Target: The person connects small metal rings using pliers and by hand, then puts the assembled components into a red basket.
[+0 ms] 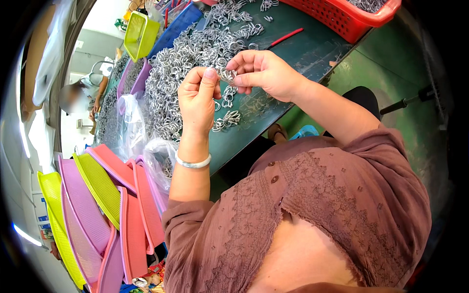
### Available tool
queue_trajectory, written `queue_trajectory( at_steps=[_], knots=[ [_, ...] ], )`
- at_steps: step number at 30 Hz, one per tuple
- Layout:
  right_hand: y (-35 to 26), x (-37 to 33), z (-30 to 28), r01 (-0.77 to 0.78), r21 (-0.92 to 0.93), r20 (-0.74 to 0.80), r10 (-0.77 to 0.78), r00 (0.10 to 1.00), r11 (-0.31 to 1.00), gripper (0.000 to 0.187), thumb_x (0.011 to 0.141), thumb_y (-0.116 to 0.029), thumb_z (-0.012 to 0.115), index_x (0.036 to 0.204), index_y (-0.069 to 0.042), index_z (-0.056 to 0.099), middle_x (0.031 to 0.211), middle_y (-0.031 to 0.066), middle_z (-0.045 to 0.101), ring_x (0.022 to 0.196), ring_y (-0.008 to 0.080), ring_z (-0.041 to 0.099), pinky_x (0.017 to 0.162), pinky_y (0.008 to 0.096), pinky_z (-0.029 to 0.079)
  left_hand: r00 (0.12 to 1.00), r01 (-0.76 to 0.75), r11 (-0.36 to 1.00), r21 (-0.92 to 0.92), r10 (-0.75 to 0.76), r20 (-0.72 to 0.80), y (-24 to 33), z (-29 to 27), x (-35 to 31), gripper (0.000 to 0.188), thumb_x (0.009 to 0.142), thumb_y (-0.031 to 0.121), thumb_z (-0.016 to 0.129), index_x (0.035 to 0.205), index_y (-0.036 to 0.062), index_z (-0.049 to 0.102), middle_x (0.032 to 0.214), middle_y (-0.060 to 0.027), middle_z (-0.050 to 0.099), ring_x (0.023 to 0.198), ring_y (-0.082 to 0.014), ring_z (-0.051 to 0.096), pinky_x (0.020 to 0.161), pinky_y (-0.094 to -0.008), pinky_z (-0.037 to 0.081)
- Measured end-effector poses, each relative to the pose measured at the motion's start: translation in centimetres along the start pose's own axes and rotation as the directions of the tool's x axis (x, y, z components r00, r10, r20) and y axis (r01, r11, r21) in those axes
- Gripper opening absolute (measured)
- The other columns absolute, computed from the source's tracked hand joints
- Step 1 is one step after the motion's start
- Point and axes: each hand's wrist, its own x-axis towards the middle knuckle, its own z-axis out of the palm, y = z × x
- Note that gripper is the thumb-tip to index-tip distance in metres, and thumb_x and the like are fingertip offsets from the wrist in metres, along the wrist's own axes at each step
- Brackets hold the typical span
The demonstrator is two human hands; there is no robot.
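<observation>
Both hands meet above a dark green table (pixel 254 115), pinching one silver coiled wire piece (pixel 226 75) between them. My left hand (pixel 199 97) grips its left side with thumb and bent fingers. From the right, my right hand (pixel 266 73) holds the other side between thumb and fingertips. Just beyond and to the left spreads a large heap of similar silver wire coils (pixel 171 73). A few loose coils (pixel 227 121) lie below the hands, close to the table's near edge. Red-handled pliers (pixel 287 37) rest on the table past my right hand.
A red perforated basket (pixel 337 19) with coils stands at the far right. Lime (pixel 140 36) and blue bins (pixel 173 31) are at the back. Stacked colored plastic baskets (pixel 88 200) fill the lower left, beside clear plastic bags (pixel 132 122). Another person (pixel 90 93) is at far left.
</observation>
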Motion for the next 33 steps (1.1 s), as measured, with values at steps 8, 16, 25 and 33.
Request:
queue_trajectory(
  at_steps=[8, 16, 25, 33],
  knots=[
    [-0.6, -0.2, -1.4, -0.009, 0.241, -0.05, 0.021, 0.999, 0.97, 0.02, 0.073, 0.004, 0.053, 0.092, -0.002, 0.054, 0.075, 0.0013, 0.052, 0.061, 0.0085, 0.048, 0.055, 0.0197, 0.04, 0.999, -0.009, 0.991, -0.135, 0.014, 0.041, 0.1, 1.8, 0.4, 0.015, 0.086, 0.015, 0.05, 0.078, 0.0033, 0.052, 0.066, -0.002, 0.051, 0.056, -0.0075, 0.045, 0.052, -0.0196, 0.038],
    [-0.7, -0.3, -1.2, 0.526, -0.509, 0.045, -0.589, 0.807, 0.682, 0.018, 0.074, 0.003, 0.049, 0.091, -0.002, 0.052, 0.082, -0.0003, 0.051, 0.077, 0.0068, 0.048, 0.069, 0.0202, 0.041, 0.991, 0.092, 0.899, -0.428, -0.041, 0.127, -1.1, 1.4, 0.3, 0.011, 0.088, 0.013, 0.045, 0.085, 0.0034, 0.05, 0.071, -0.0043, 0.053, 0.061, -0.0111, 0.048, 0.058, -0.0219, 0.041],
    [-1.2, 0.6, -1.7, 0.159, -0.06, 0.056, -0.156, 0.986, 0.985, 0.018, 0.079, -0.003, 0.053, 0.097, -0.001, 0.053, 0.089, 0.0024, 0.054, 0.078, 0.008, 0.052, 0.068, 0.0237, 0.045, 0.991, 0.036, 0.97, -0.239, -0.003, 0.136, -0.7, 0.8, 0.3, 0.012, 0.087, 0.013, 0.046, 0.087, 0.002, 0.05, 0.069, -0.0042, 0.052, 0.061, -0.0106, 0.048, 0.059, -0.0217, 0.042],
    [-0.9, 0.6, -1.5, 0.299, -0.272, 0.039, -0.3, 0.953, 0.915, 0.012, 0.079, 0.003, 0.05, 0.09, 0.001, 0.054, 0.088, 0.0021, 0.054, 0.08, 0.0079, 0.051, 0.073, 0.0213, 0.041, 0.99, 0.079, 0.963, -0.257, -0.046, 0.132, -1.0, 0.4, 0.2, 0.009, 0.087, 0.009, 0.046, 0.09, 0.0018, 0.05, 0.071, -0.0052, 0.053, 0.062, -0.012, 0.05, 0.06, -0.0239, 0.044]
  ],
)
